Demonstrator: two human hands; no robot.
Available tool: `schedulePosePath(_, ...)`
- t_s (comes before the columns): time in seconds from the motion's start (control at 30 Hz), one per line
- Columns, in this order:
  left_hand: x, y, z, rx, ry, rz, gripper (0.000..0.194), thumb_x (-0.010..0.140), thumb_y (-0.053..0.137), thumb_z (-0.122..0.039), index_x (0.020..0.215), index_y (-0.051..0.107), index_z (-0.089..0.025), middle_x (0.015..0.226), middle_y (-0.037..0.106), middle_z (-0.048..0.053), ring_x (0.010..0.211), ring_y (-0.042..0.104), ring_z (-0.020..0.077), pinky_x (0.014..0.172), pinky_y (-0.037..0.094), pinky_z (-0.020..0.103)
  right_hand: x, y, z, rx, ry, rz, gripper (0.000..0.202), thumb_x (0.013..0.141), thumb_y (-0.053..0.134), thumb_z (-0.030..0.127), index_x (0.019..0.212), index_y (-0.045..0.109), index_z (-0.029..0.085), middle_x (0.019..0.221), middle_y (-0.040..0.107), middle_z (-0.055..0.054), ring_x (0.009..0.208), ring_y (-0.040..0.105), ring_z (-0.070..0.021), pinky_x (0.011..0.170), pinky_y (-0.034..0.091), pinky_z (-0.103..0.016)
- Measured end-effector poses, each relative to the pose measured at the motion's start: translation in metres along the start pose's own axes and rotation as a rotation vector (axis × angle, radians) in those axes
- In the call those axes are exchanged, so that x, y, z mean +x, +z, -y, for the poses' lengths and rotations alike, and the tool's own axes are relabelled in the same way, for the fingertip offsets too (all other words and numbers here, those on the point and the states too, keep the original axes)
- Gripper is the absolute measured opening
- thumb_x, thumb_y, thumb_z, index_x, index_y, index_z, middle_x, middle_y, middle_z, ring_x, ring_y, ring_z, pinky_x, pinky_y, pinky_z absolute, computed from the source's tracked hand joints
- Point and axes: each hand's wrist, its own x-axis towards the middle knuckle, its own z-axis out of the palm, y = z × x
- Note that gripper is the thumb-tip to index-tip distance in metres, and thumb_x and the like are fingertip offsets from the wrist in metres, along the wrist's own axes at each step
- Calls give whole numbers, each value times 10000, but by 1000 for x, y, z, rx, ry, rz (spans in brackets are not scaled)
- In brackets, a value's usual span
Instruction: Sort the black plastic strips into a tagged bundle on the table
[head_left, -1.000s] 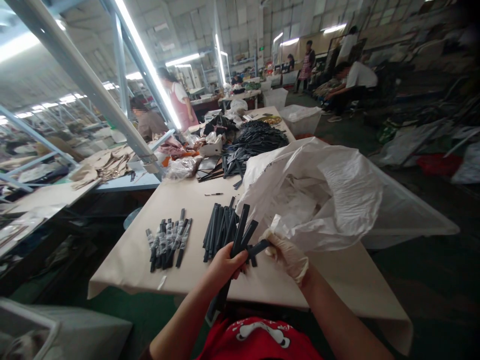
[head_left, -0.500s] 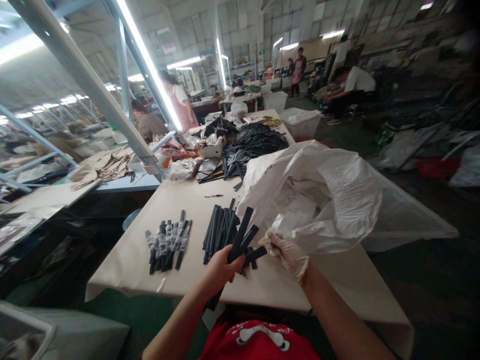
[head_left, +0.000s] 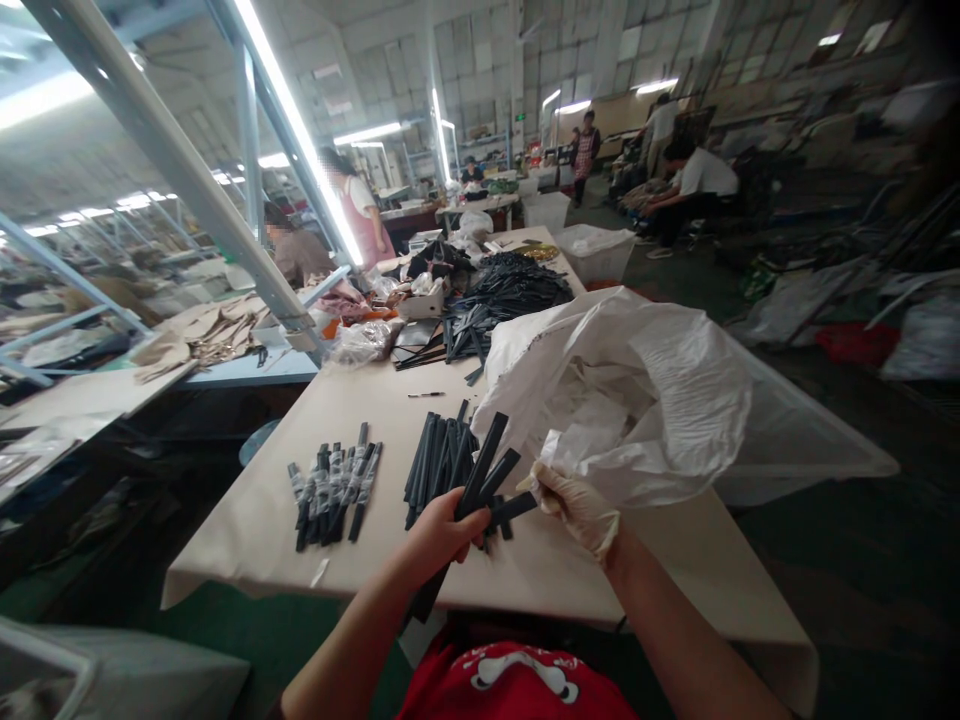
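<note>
My left hand (head_left: 450, 530) is closed around several flat black strips (head_left: 489, 455), which fan out from the fist. Their lower ends stick out below it, over the table's front edge. On my right hand (head_left: 574, 505) is a pale glove, its fingers pinched together beside the tip of one held strip; whether they grip it I cannot make out. Behind my left hand lies a stack of loose black strips (head_left: 435, 460). Further left, several bundles of black strips (head_left: 334, 485) have clear wrapping around their middles.
A large white plastic bag (head_left: 675, 400) gapes on the table's right side. The beige-covered table (head_left: 262, 540) also bears a pen (head_left: 426, 395) and a heap of black strips (head_left: 510, 290). A slanted metal post (head_left: 187, 180) rises at left. Co-workers are further back.
My view has shifted slightly. Both hands keep nearly the same pose, with the strips still in my left hand.
</note>
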Motion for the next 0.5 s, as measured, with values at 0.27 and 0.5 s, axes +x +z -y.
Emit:
schedulePosePath(0.27,-3,-2,4,-280,-134,76,304,698,578,-424,737,447,-152,493,481,-67,314,330,14,298,199,141,-5,9,1,-106,-44,14,361,673,641,487,613,613,132,492,429,44,400,271,-24,379,152,-208)
schedulePosePath(0.5,-7,-9,9,-176,-120,-13,267,710,552,-402,719,442,-159,495,481,-67,318,338,23,312,220,153,-12,16,9,-286,24,89,308,654,640,446,711,655,143,489,441,34,448,318,-65,422,223,-224)
